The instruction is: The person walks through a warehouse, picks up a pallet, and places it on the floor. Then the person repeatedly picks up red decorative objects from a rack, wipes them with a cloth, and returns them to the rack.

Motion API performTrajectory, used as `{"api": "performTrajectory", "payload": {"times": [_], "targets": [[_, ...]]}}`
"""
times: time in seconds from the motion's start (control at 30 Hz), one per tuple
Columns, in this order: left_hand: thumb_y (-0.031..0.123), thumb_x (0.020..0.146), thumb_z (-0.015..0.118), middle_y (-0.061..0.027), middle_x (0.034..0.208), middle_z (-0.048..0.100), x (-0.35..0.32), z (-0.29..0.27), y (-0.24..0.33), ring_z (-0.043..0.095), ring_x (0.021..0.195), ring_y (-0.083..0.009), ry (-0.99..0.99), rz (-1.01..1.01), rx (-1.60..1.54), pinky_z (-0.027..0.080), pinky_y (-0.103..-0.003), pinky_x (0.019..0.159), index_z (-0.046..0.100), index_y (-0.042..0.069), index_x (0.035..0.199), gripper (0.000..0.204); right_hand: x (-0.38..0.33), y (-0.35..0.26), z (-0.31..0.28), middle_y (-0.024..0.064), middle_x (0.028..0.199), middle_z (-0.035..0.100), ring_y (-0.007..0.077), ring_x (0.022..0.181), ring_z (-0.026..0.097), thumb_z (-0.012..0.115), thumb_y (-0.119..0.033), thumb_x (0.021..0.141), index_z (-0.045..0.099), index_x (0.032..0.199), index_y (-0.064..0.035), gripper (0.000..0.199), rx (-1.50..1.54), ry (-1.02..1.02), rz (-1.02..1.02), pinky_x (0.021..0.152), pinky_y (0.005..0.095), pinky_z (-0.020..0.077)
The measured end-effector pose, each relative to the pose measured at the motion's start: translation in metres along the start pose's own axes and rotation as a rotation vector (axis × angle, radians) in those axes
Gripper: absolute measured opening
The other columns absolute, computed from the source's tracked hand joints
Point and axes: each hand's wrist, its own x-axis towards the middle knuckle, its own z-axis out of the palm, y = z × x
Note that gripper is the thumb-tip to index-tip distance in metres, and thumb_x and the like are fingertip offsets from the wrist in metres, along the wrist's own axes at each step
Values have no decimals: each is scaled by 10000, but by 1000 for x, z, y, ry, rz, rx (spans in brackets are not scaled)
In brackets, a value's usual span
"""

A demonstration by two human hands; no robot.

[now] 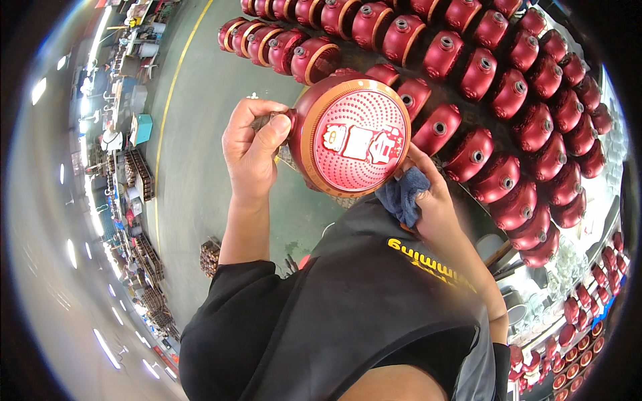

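A round, flat-faced red bottle [361,107] with a gold band round its edge is held up in front of my chest. Rows of small dots and a white-and-red raised emblem cover its face. My left hand [254,144] pinches its short neck between thumb and fingers at the left. At the lower right of the bottle, my right hand [431,200] grips a dark blue cloth [404,195], with fingers reaching up against the gold edge. Part of the right fingers is hidden behind the bottle and cloth.
Rows of similar red bottles [491,177] stand close by on the right and far side, necks facing up. Left of me runs a green floor [200,113] with a yellow line [167,100]. A stack of brownish pieces [209,257] sits low on the left.
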Motion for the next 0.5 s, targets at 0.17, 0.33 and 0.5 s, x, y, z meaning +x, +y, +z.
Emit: {"api": "performTrajectory", "payload": {"times": [0.17,0.33,0.5], "targets": [[45,873,654,-13,817,625,-10,11,2,505,683,-35,-81,45,17,405,-186,625,592,-25,989,149,-8,0,0,96,1346,519,184,1204,531,765,-259,785,305,1455,3,854,41,115,41,999,333,447],[59,856,679,-5,795,621,-20,19,-3,498,663,-29,-87,139,185,387,-188,587,601,-21,969,159,-7,0,3,71,1192,597,139,1023,601,498,-17,892,378,1403,-22,526,175,265,29,869,283,502],[79,854,688,5,748,612,-25,17,-5,485,612,-24,-82,208,358,384,-188,547,615,-16,943,149,-4,4,4,108,1143,620,187,1018,613,441,-144,979,473,1296,-8,347,212,490,97,856,317,504]]}}
